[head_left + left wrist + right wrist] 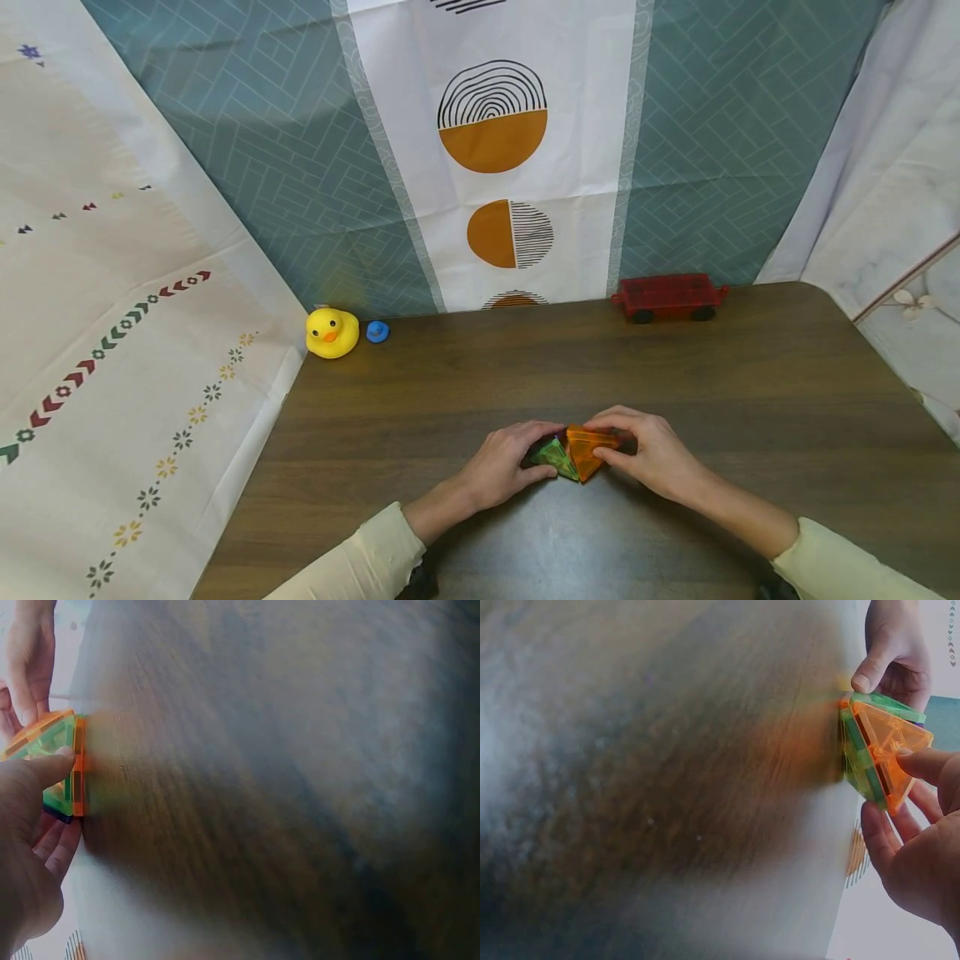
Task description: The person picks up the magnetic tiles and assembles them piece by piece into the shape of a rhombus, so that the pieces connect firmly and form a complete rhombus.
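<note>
Between the two hands, on the brown table (480,375), translucent triangular magnetic tiles lean together into a small pointed shape. A green tile (557,460) forms its left side and an orange tile (582,454) its right. My left hand (501,468) grips the green side, its thumb (54,766) in front and its fingers behind. From the other side my right hand (654,454) pinches the orange tile, the thumb on its face in the right wrist view. That view also shows a green tile (860,761) along the table side of the shape. Its far side is mostly hidden by the hands.
A yellow rubber duck (332,333) and a small blue duck (377,332) stand at the table's back left. The red toy wagon (667,297) with black wheels is at the back right. Patterned cloths (720,150) hang behind the table.
</note>
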The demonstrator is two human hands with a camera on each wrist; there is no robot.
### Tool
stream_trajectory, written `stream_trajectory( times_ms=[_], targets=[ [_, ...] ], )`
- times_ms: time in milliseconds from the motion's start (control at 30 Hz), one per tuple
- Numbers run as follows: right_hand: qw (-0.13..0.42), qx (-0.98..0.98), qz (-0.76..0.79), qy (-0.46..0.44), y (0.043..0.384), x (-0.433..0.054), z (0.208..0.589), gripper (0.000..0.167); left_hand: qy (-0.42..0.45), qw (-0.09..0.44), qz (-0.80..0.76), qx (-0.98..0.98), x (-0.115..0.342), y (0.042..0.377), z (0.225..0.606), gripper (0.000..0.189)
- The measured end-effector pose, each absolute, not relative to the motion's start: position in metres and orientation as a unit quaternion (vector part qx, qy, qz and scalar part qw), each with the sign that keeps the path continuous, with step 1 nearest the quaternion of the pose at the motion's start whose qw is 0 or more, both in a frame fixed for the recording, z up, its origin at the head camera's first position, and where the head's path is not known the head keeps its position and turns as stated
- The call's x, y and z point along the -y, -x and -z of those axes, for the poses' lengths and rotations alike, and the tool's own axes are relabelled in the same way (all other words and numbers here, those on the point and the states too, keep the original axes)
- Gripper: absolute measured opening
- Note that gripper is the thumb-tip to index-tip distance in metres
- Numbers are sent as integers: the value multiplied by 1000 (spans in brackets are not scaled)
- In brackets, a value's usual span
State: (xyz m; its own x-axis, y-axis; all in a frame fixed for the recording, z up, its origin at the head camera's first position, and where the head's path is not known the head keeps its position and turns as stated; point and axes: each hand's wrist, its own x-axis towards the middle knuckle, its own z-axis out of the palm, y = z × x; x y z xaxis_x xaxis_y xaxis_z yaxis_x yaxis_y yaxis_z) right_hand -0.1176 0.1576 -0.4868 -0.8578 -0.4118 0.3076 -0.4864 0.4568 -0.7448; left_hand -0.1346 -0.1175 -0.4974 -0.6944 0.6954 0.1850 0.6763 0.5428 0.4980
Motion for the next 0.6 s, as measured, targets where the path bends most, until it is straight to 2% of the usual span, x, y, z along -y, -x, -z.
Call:
stream_trajectory(
  times_ms=[400,467,600],
  targets=[
    [35,848,-455,-271,117,-156,489,36,-386,24,-276,-880,117,133,496,60],
    [18,849,-447,-281,118,-156,490,44,-384,26,-277,-880,117,133,496,60],
    [-31,858,-414,-303,120,-154,489,70,-385,25,-272,-882,117,134,496,61]
  ],
)
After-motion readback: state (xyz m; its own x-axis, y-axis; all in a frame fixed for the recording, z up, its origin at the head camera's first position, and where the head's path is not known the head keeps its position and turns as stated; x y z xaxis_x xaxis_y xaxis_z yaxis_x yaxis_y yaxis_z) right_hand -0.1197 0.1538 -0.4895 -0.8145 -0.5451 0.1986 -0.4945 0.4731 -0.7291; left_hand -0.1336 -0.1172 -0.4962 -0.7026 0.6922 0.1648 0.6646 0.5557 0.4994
